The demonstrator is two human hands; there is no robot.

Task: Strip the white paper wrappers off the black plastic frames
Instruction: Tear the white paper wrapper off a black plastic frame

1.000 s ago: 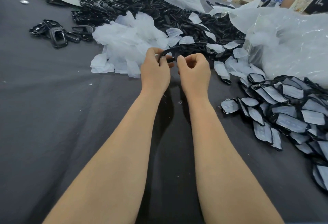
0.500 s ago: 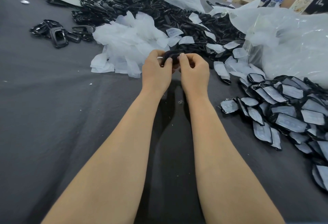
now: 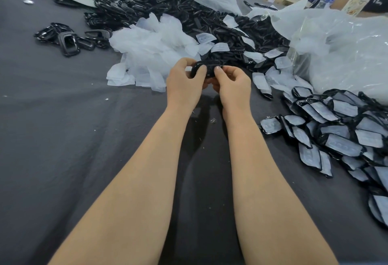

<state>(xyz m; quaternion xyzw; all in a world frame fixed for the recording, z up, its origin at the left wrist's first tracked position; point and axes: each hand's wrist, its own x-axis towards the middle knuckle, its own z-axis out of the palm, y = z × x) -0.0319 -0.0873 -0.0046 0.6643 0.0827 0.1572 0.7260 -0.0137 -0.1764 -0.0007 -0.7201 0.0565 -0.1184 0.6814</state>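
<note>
**A:** Both hands were up at mid-tabletop point(image 3: 63, 139), the left hand point(image 3: 184, 82) and right hand point(image 3: 233, 84) meeting on one black frame point(image 3: 206, 66), held in the air just short of the heap of white wrappers point(image 3: 151, 50).

**B:** Curled fingers point(image 3: 200, 71), thumbs pinching the frame's near rim from either side. Whether any paper was on it, I couldn't tell.

**A:** And the risk?

**B:** Thumbs that close together! An uneven pull could twist the frame out and drop it among the wrappers, or tear the paper and leave a scrap stuck. The wrapped frames point(image 3: 336, 139) along the right edge lay loose, easy for a forearm to knock.
</note>
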